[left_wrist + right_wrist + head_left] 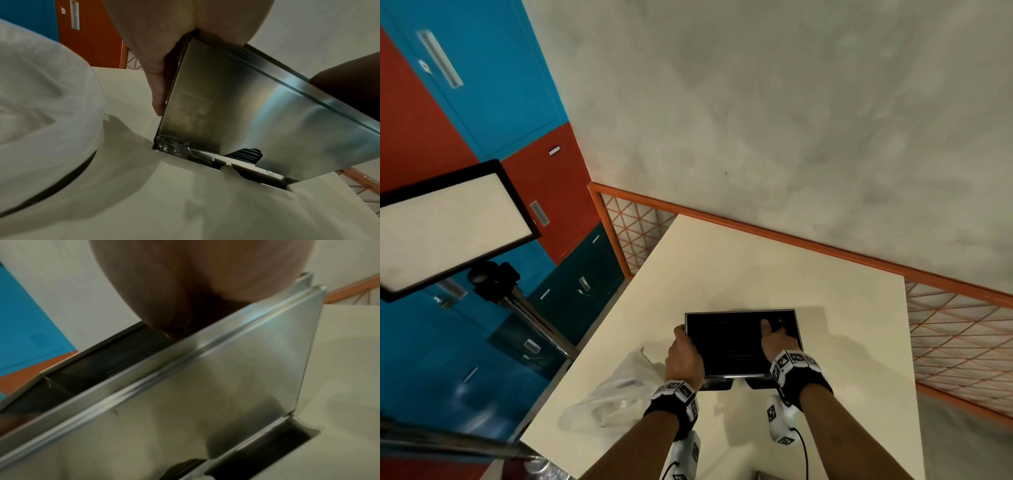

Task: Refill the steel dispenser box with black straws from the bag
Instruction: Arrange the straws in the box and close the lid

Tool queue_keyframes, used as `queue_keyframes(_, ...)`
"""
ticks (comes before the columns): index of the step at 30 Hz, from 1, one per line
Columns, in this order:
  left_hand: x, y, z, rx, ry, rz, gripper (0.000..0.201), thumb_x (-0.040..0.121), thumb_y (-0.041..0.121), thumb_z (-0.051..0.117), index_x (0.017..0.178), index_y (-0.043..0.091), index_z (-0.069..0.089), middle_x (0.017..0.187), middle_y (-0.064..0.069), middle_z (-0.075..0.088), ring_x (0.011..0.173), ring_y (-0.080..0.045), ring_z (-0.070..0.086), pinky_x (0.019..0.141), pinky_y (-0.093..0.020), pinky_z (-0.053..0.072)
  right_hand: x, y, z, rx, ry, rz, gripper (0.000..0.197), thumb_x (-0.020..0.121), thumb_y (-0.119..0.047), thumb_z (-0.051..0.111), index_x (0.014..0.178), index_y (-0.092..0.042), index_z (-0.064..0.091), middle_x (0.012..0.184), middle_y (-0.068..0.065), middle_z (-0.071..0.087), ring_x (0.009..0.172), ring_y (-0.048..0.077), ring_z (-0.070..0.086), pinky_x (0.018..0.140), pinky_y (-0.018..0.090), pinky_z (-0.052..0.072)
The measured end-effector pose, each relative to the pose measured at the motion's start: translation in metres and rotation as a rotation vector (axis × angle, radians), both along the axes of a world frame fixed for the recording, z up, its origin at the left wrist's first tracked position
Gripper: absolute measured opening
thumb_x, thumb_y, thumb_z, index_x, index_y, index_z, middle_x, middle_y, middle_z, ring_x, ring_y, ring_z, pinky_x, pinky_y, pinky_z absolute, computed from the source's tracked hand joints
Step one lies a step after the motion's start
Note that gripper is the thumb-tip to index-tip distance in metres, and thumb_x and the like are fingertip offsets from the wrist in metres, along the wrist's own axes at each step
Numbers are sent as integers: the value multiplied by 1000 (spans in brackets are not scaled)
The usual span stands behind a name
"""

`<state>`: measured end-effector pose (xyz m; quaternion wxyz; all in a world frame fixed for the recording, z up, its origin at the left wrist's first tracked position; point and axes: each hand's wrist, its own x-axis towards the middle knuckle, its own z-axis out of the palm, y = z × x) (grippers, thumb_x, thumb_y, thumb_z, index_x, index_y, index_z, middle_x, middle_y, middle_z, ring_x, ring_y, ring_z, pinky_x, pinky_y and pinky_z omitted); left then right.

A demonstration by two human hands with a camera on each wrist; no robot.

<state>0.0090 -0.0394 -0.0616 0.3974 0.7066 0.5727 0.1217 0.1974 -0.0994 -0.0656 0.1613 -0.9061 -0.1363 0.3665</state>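
The steel dispenser box (743,371) stands near the front of the cream table (756,260); its top (729,342) looks black from above. My left hand (683,353) grips its left near corner, with fingers (156,73) lying down the steel side wall (246,113). My right hand (774,339) lies over the right part of the top, thumb pointing away from me. Its fingers are hidden behind the front wall (226,386). The clear plastic bag (613,394) lies crumpled just left of the box. A black ribbed knob (244,155) sits at the base slot.
An orange mesh railing (791,236) runs along the table's far and right sides. A light panel on a stand (448,226) stands to the left, in front of blue and red lockers (482,85). The table's left edge is close to the bag.
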Motion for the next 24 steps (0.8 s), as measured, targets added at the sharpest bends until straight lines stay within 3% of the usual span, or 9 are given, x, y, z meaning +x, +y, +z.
queue_keyframes(3, 0, 0, 1, 0, -3, -4, 25, 102, 22, 37, 126, 15, 41, 113, -20, 67, 98, -42, 66, 85, -47, 51, 0, -1, -2, -5, 1, 3, 73, 99, -59, 23, 155, -13, 15, 145, 27, 41, 131, 43, 43, 104, 44, 38)
queue_keyframes(7, -1, 0, 2, -2, 2, -2, 25, 102, 20, 37, 126, 13, 40, 114, -21, 66, 100, -43, 65, 84, -45, 48, -7, -4, -3, -23, -35, 16, 72, 99, -59, 25, 152, -10, 20, 138, 26, 48, 122, 42, 52, 95, 42, 43)
queue_keyframes(13, -3, -3, 0, 17, -2, -16, 25, 102, 20, 37, 126, 14, 40, 113, -20, 68, 98, -42, 66, 80, -41, 47, -1, -1, -3, -9, 30, -9, 74, 99, -60, 19, 156, -14, 8, 150, 25, 35, 134, 43, 40, 106, 44, 35)
queue_keyframes(16, -1, -3, 2, 22, -9, -10, 26, 102, 16, 36, 127, 12, 41, 112, -21, 67, 98, -42, 66, 80, -43, 48, 3, -3, -1, -6, 45, 4, 72, 100, -60, 18, 156, -15, 8, 150, 24, 36, 134, 42, 40, 106, 43, 35)
queue_keyframes(20, -1, -3, 3, 14, -1, -12, 27, 101, 14, 34, 127, 10, 40, 112, -21, 67, 98, -42, 65, 82, -44, 50, 2, -2, -1, 12, 20, 3, 72, 100, -58, 22, 155, -13, 14, 144, 26, 43, 129, 43, 46, 102, 43, 39)
queue_keyframes(24, 2, 4, 2, -29, 27, -13, 27, 100, 14, 35, 127, 12, 40, 113, -22, 66, 100, -44, 64, 83, -44, 47, -5, -6, -1, 95, -105, 23, 69, 100, -53, 32, 152, -11, 16, 131, 28, 53, 114, 43, 56, 87, 43, 45)
